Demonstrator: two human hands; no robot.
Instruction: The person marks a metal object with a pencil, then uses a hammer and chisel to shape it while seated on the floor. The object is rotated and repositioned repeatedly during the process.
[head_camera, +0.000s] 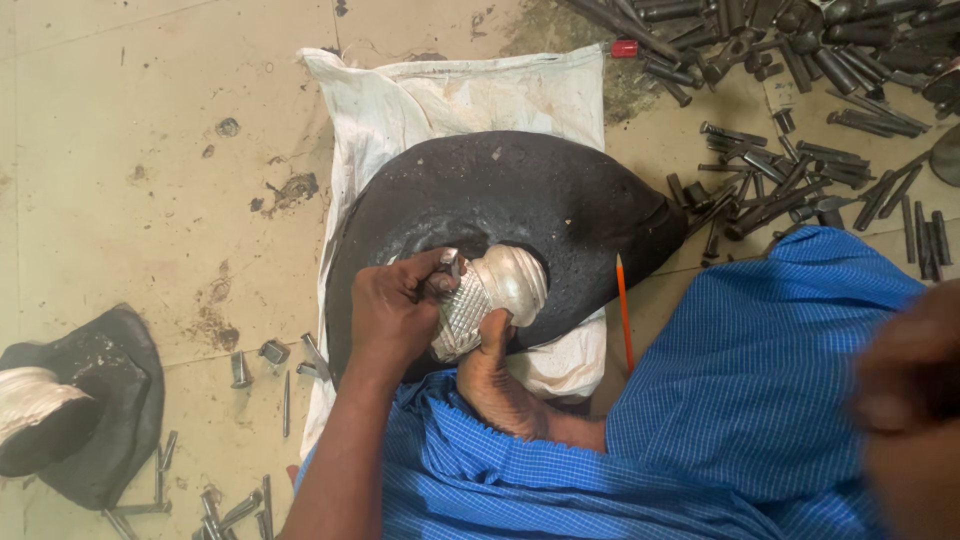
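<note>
While the left hand (395, 305) grips a small punch (453, 268) against the silver piece (490, 295) set in the black pitch mound (520, 195), a foot (495, 375) steadies it; part is textured, the dome beyond looks smooth. Right hand unseen.

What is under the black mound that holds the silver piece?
A white cloth sack lies under the black mound, showing above it and at its lower right edge. The floor beneath the sack is covered, so it cannot be seen there.
</note>
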